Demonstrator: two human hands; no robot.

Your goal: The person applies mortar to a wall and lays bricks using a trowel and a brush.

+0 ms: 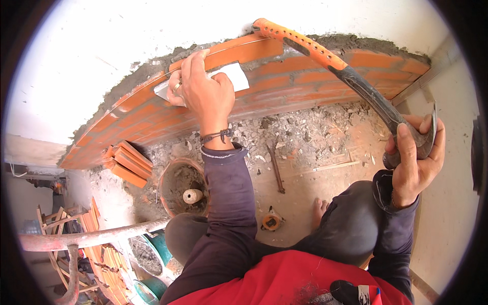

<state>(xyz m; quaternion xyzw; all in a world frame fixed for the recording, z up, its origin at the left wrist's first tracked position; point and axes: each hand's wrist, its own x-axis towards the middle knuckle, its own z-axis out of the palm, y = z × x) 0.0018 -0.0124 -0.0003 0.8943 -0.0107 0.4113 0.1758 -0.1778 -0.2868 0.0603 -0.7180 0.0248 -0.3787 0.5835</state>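
Observation:
My left hand (206,96) is at the top of a low brick wall (315,79), its fingers bent over the edge of an orange brick (254,51). It holds a flat white piece (236,76) against the brick's near side; the piece's kind is unclear. My right hand (414,162) grips a hammer (315,50) by its metal head, which the fingers partly hide. The orange and black handle slants up to the left, and its butt end is at the brick's upper edge. Grey mortar (356,43) lines the joint between the bricks and the white wall above.
Below my left arm stands a bucket (166,175) with mortar and a pale roll in it. Loose bricks (131,162) are stacked to its left. A tape measure (272,220) and thin bar (276,170) lie on the rubble-strewn floor. A pipe rail (91,240) crosses the lower left.

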